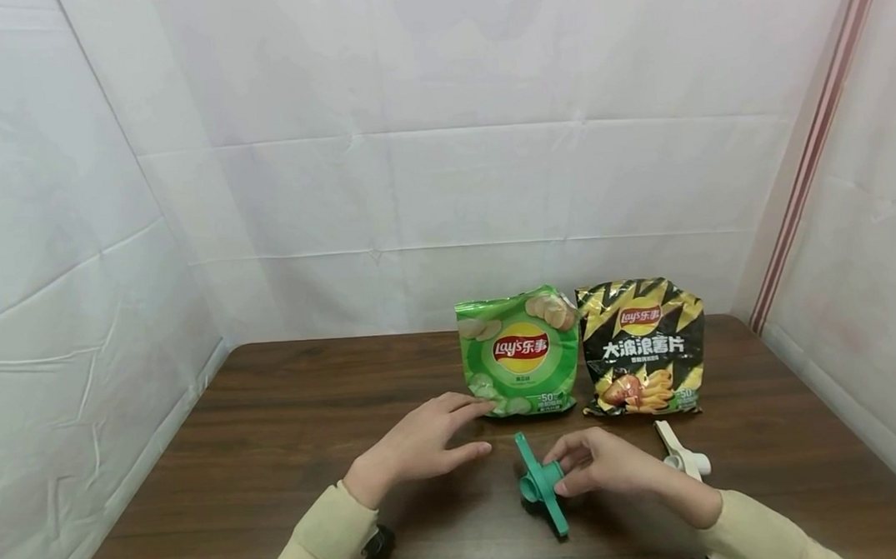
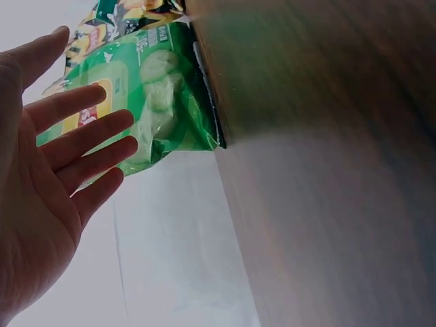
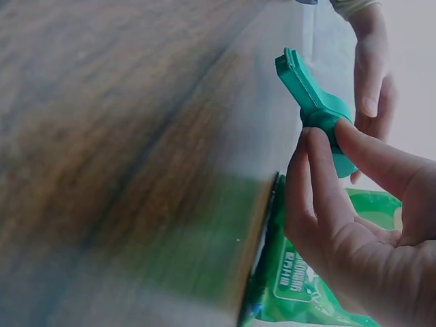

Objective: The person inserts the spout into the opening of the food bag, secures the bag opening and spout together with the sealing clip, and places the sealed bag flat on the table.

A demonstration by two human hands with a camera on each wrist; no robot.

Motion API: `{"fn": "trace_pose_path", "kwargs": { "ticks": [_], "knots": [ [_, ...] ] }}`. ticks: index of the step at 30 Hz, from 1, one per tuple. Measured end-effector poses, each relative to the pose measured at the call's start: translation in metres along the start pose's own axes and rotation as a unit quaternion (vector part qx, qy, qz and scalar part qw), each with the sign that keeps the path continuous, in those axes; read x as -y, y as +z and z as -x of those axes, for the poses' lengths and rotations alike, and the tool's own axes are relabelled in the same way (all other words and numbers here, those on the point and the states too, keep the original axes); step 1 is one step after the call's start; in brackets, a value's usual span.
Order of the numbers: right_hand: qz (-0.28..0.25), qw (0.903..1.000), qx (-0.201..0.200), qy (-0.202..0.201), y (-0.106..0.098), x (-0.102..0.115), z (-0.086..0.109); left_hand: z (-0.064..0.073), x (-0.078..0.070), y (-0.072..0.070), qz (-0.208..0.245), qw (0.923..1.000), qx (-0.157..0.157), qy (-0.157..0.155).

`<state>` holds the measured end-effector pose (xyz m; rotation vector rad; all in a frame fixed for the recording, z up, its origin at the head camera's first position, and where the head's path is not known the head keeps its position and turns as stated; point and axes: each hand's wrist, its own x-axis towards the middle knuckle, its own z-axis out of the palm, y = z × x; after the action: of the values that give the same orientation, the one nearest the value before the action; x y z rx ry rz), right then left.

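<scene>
Between the thumb and fingertips of my right hand [image 1: 605, 466] is a green bag sealing clip with a round pour spout [image 1: 541, 481]. The right wrist view shows the same pinch on the clip's round part, its long bar [image 3: 300, 78] sticking out past the fingers. My left hand [image 1: 427, 440] hovers with fingers spread and holds nothing. Its fingertips overlap the lower left of a green Lay's chip bag [image 1: 520, 380] in the head view. In the left wrist view the palm and spread fingers [image 2: 88, 139] face that bag.
A black and yellow Lay's bag [image 1: 643, 367] stands right of the green one. A white spout clip [image 1: 681, 453] lies in front of it, partly behind my right forearm. The dark wooden table [image 1: 289, 420] is bounded by white cloth walls [image 1: 444, 188].
</scene>
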<state>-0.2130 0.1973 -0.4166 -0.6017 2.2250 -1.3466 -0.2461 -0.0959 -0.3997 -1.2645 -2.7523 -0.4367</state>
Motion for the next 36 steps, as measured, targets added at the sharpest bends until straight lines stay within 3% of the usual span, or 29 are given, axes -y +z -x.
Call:
{"fn": "trace_pose_path", "kwargs": {
  "ticks": [18,26,36],
  "knots": [
    [0.021,0.9996,-0.016,-0.012,-0.013,0.022,0.001,-0.01,-0.008,-0.007,0.016,0.9983,-0.048,0.028],
    [0.053,0.998,-0.019,-0.031,-0.017,0.034,-0.001,-0.013,-0.01,-0.008,0.053,0.9948,-0.077,0.039],
    [0.053,0.9967,-0.014,-0.059,-0.018,0.04,-0.004,-0.02,-0.015,-0.01,0.107,0.986,-0.089,0.091]
  ]
}}
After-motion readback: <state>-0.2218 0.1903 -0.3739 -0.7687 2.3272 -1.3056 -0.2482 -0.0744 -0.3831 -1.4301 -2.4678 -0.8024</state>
